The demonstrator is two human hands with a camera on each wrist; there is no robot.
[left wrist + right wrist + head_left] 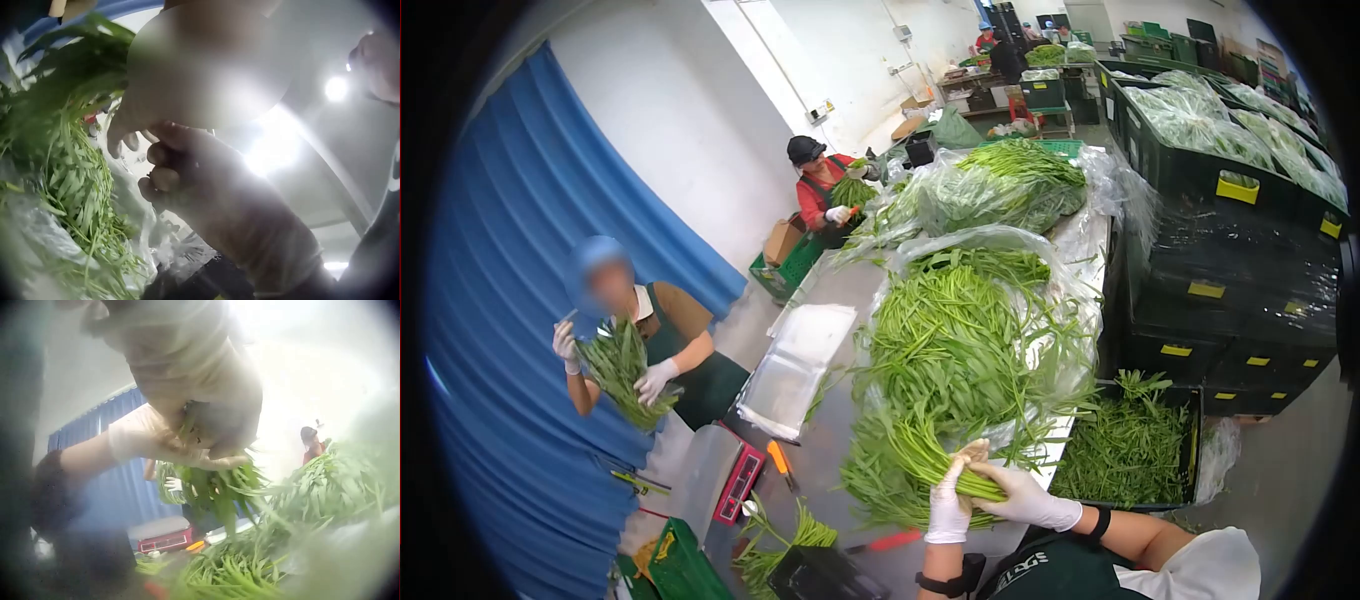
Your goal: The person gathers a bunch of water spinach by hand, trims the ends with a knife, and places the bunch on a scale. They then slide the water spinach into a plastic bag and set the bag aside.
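A bunch of long green stems (930,450) is held by both white-gloved hands at the near end of a leafy heap (950,340) lying on plastic film. My left hand (950,505) grips the stems from the left; my right hand (1030,498) has its fingers curled round the cut ends. In the left wrist view, a blurred gloved hand (206,62) covers the top, the other glove (237,212) is below it, and leaves (81,69) fan out to the left. In the right wrist view, leaves (219,487) hang below the two gloves.
An orange knife (780,460), a red scale (742,485), a stack of clear bags (800,360) and a black box (825,575) are on the table. A crate of greens (1125,450) stands at right, below stacked crates (1200,290). Two people (675,340) (820,185) handle greens beyond.
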